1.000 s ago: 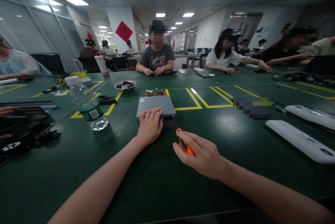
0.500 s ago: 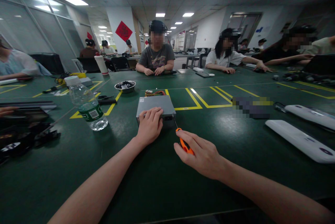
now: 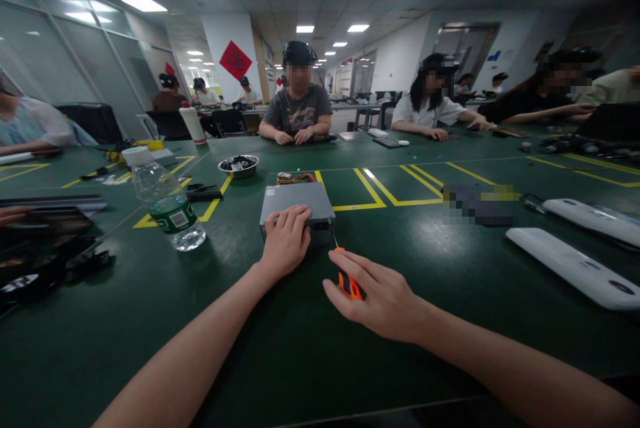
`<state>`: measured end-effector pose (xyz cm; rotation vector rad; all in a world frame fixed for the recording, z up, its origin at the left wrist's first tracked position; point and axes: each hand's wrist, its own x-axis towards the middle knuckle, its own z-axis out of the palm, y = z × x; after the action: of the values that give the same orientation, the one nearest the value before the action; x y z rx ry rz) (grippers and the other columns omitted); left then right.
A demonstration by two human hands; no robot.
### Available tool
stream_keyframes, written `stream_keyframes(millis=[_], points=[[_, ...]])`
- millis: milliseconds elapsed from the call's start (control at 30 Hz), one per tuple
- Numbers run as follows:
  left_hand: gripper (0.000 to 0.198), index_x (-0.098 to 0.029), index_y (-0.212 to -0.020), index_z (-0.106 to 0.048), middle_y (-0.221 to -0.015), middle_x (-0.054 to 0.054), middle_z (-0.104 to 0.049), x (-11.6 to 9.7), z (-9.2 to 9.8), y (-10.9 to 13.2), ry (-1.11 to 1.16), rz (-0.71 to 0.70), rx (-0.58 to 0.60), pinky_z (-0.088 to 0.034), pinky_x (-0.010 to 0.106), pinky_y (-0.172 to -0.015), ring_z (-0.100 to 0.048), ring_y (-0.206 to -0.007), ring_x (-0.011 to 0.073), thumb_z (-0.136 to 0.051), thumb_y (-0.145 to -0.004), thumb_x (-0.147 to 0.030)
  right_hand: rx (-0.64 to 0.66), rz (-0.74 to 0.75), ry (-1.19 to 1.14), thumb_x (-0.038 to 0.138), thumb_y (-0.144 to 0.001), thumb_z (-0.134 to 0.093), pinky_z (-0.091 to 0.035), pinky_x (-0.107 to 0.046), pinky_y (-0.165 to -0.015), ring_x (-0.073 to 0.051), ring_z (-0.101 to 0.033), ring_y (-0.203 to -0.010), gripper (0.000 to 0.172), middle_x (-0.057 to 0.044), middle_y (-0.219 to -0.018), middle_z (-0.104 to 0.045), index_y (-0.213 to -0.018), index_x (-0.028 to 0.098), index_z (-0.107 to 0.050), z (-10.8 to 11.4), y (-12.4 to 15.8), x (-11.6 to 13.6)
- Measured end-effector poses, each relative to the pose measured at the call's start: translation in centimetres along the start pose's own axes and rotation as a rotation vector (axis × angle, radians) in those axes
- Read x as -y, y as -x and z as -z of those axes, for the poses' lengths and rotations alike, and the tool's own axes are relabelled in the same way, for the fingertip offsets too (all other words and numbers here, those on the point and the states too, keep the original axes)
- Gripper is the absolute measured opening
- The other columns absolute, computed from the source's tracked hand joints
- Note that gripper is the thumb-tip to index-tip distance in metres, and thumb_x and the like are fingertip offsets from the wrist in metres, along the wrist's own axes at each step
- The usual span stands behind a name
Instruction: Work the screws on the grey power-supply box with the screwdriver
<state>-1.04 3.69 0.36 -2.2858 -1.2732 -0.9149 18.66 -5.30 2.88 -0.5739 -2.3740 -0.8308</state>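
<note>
A grey metal computer power supply [image 3: 295, 200] lies on the green table in front of me, with colored wires [image 3: 295, 179] at its far side. My left hand [image 3: 287, 235] grips its near left part, fingers over the top; the thumb is hidden. In my right hand [image 3: 377, 295] is a screwdriver [image 3: 351, 285] with an orange and black handle, held loosely between thumb and fingers. Its thin shaft slants up to the near right corner of the power supply. Whether the tip sits in a screw is too small to tell.
Left of the power supply stands a clear water bottle [image 3: 173, 211]. Behind it are a metal bowl [image 3: 239, 167] of small dark parts and a white cup [image 3: 193, 125]. White elongated devices [image 3: 575, 268] lie at the right. Co-workers sit across the table, one directly opposite [image 3: 299, 108].
My right hand has shifted slightly left, and the screwdriver handle has turned and stands steeper. My left hand and the power supply stay put. A co-worker's hand at the right has drawn back.
</note>
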Motion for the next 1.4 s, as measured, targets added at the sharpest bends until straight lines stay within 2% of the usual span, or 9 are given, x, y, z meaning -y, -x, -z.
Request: stream_keyframes(millis=[67, 267, 467, 667, 833, 1000, 1100, 1300, 1400], points=[[0.031, -0.019, -0.115, -0.048, -0.123, 0.008, -0.054, 0.0, 0.0, 0.0, 0.001, 0.006, 0.000, -0.027, 0.041, -0.092, -0.047, -0.112, 0.0220, -0.042, -0.085, -0.020, -0.002, 0.006, 0.023, 0.019, -0.080, -0.056, -0.051, -0.025, -0.070, -0.024, -0.056, -0.106, 0.029, -0.015, -0.111, -0.060, -0.108, 0.023, -0.053, 0.1, 0.0, 0.0], [0.032, -0.019, -0.116, -0.048, -0.123, 0.009, -0.054, 0.0, -0.1, 0.0, 0.012, 0.012, 0.012, -0.027, 0.041, -0.092, -0.047, -0.113, 0.0229, -0.042, -0.085, -0.020, -0.077, -0.038, 0.070, 0.020, -0.080, -0.057, -0.050, -0.024, -0.068, -0.020, -0.061, -0.095, 0.010, -0.012, -0.095, -0.065, -0.089, 0.017, -0.057, 0.1, 0.1, -0.5], [0.032, -0.019, -0.117, -0.047, -0.124, 0.009, -0.053, 0.0, -0.1, 0.1, 0.014, 0.005, 0.010, -0.026, 0.042, -0.092, -0.046, -0.113, 0.0228, -0.041, -0.085, -0.019, -0.075, -0.076, 0.047, 0.022, -0.081, -0.048, -0.049, -0.033, -0.072, -0.024, -0.058, -0.097, 0.017, -0.014, -0.099, -0.063, -0.094, 0.015, -0.056, 0.3, -0.2, 0.1], [0.032, -0.019, -0.116, -0.047, -0.124, 0.009, -0.053, 0.1, 0.0, 0.0, 0.009, 0.003, 0.009, -0.027, 0.042, -0.092, -0.046, -0.113, 0.0230, -0.041, -0.086, -0.019, -0.032, -0.053, 0.157, 0.022, -0.081, -0.056, -0.044, -0.028, -0.063, -0.017, -0.058, -0.073, 0.019, -0.011, -0.092, -0.065, -0.099, 0.017, -0.057, 0.9, -0.2, 0.3], [0.031, -0.019, -0.116, -0.048, -0.124, 0.009, -0.053, 0.0, 0.0, 0.0, 0.013, 0.006, 0.012, -0.027, 0.041, -0.092, -0.047, -0.113, 0.0231, -0.041, -0.086, -0.020, 0.054, -0.193, 0.203, 0.030, -0.084, -0.052, -0.038, -0.028, -0.055, -0.014, -0.053, -0.059, 0.017, -0.006, -0.073, -0.063, -0.090, 0.016, -0.059, 1.8, -0.8, 0.5], [0.031, -0.019, -0.116, -0.048, -0.123, 0.009, -0.053, 0.0, 0.1, 0.0, 0.015, 0.006, 0.003, -0.027, 0.041, -0.092, -0.047, -0.113, 0.0232, -0.041, -0.086, -0.020, 0.090, -0.289, 0.220, 0.013, -0.084, -0.042, -0.043, -0.032, -0.065, -0.020, -0.058, -0.076, 0.021, -0.015, -0.094, -0.063, -0.096, 0.008, -0.058, 1.5, -0.2, 2.2], [0.031, -0.019, -0.116, -0.049, -0.123, 0.009, -0.053, 0.0, 0.1, 0.1, 0.018, 0.009, 0.011, -0.027, 0.041, -0.093, -0.046, -0.114, 0.0231, -0.041, -0.086, -0.020, 0.148, -0.308, 0.254, 0.006, -0.082, -0.041, -0.043, -0.032, -0.067, -0.021, -0.058, -0.076, 0.025, -0.015, -0.090, -0.063, -0.102, 0.006, -0.057, 1.2, 0.5, 2.8], [0.031, -0.019, -0.115, -0.049, -0.123, 0.009, -0.053, 0.0, 0.1, 0.2, 0.018, 0.018, 0.005, -0.027, 0.041, -0.093, -0.046, -0.114, 0.0230, -0.041, -0.085, -0.020, 0.182, -0.469, 0.244, 0.021, -0.087, -0.047, -0.038, -0.028, -0.053, -0.015, -0.052, -0.054, 0.022, -0.005, -0.068, -0.058, -0.101, 0.010, -0.058, 1.8, 0.3, 2.8], [0.032, -0.018, -0.116, -0.048, -0.124, 0.008, -0.053, 0.0, 0.2, 0.2, 0.016, 0.014, 0.008, -0.027, 0.041, -0.093, -0.045, -0.114, 0.0227, -0.041, -0.085, -0.020, 0.209, -0.533, 0.240, 0.026, -0.088, -0.045, -0.039, -0.029, -0.053, -0.017, -0.054, -0.058, 0.026, -0.007, -0.073, -0.060, -0.100, 0.008, -0.058, 1.8, 0.0, 3.2]])
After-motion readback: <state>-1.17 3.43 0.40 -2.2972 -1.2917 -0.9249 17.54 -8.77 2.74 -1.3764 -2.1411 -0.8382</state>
